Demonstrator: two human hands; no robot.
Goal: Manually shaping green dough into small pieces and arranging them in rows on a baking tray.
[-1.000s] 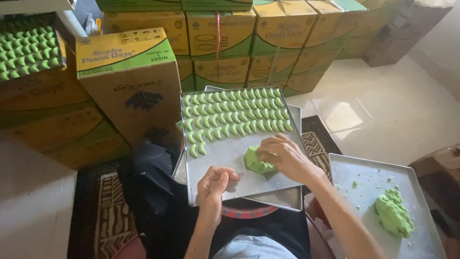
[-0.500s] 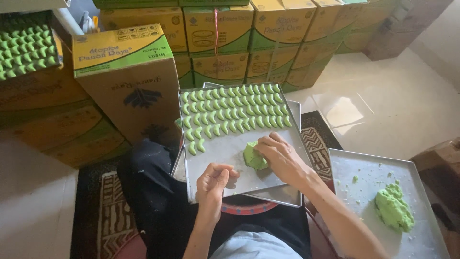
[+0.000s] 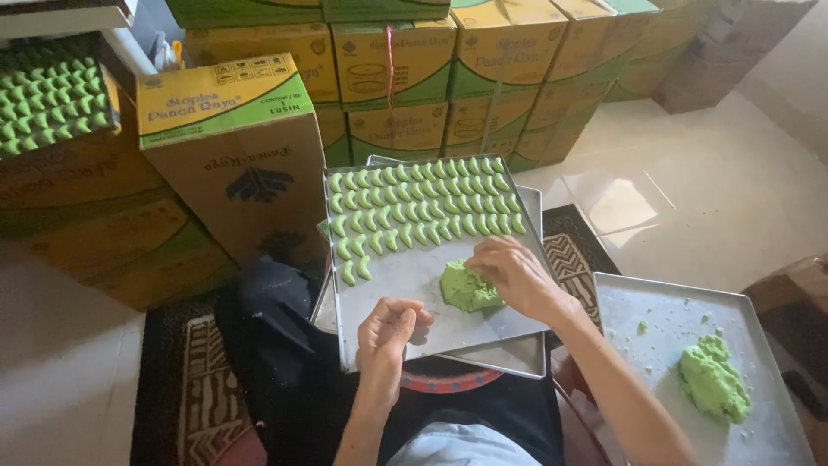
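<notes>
Little has been shifted since the earlier frames: the right hand (image 3: 517, 278) is kept bent over the green dough lump (image 3: 467, 289), only slightly nearer the tray's middle than a second ago, and the left hand (image 3: 390, 332) has stayed at the near edge of the metal tray (image 3: 405, 280).

The dough lump is seen as a bright, pale-green mass with a rough, crumbly surface and torn edges, lying on the bare metal just under the right fingertips. It is touched by the curled fingers of the right hand, which are pressed into its right side; whether a piece is pinched off cannot be told. The left hand is loosely curled, its fingers bent inward toward the palm, and whether anything small is held inside cannot be told.

Beyond both hands, rows of small crescent-shaped green pieces (image 3: 414, 203) are laid closely across the far half of the tray, with a short unfinished row running down on the left-hand side. Under this tray the rim of a second tray (image 3: 509, 354) is seen.

To the right of the right forearm, a further tray (image 3: 655, 302) is placed, carrying a larger green dough mass (image 3: 711, 380) and scattered crumbs. Ahead of the hands, yellow-and-green cardboard boxes (image 3: 233, 147) are stacked.
</notes>
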